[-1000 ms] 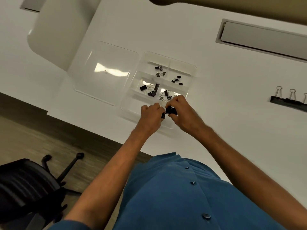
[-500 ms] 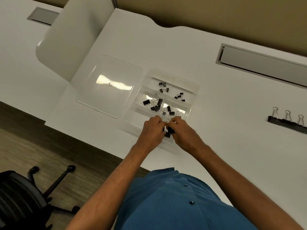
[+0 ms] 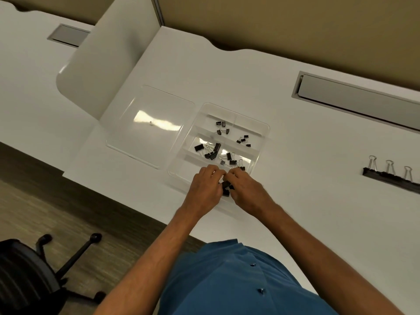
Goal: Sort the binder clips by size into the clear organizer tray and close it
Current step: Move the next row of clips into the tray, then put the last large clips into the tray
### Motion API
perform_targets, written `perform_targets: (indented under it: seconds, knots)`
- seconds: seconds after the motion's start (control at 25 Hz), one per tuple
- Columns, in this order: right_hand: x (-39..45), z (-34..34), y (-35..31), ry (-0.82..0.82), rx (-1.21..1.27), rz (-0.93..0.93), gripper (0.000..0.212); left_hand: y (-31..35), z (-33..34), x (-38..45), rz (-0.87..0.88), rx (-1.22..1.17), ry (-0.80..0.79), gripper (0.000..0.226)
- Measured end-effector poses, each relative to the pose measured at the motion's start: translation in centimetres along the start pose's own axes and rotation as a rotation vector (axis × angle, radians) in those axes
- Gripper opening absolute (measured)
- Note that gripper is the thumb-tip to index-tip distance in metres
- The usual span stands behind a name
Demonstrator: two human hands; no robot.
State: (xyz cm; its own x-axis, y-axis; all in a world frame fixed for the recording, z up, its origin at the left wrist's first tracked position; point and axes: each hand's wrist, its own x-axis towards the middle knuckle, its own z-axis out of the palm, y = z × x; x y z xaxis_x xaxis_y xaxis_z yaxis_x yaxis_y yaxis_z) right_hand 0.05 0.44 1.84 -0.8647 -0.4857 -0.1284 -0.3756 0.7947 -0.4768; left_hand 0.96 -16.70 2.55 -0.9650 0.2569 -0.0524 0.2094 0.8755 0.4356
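Binder clips, black with a matte folded-metal body, sit bunched between both hands over the near edge of the clear organizer tray. The left hand and the right hand meet knuckle to knuckle, fingers curled in and pinching the black clips; exactly which finger holds which clip is hidden. The tray is transparent hard plastic with rounded corners and thin glossy dividers. Its compartments hold sorted clips: two small ones in a far compartment, a tiny cluster to the right, larger ones with looped wire handles in the middle left, and mid-sized ones just beyond the fingertips. The tray's lid, flat, clear and shiny with a bright glare patch, lies open beside it on the left. All rest on a smooth white counter. Well apart to the right lies a row of big clips, silver wire loops upright. A grey rectangular cable hatch is set into the counter farther back. No writing or label can be read anywhere.
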Motion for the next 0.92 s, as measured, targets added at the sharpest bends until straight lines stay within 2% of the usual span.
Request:
perform_targets:
  seconds: [0.32,0.56,0.92]
  knots:
    - [-4.2,-3.4,3.2,0.241,0.091,0.031,0.029,3.5,0.5,2.0,0.061,0.007,0.040,0.040]
    - [-10.7,-7.4,10.4,0.340,0.064,0.178,0.025,11.1,2.4,4.6,0.192,-0.007,0.043,0.036]
    - [-22.2,-11.8,22.3,0.463,0.121,0.445,0.024,24.1,8.2,7.1,0.313,-0.030,-0.076,0.036]
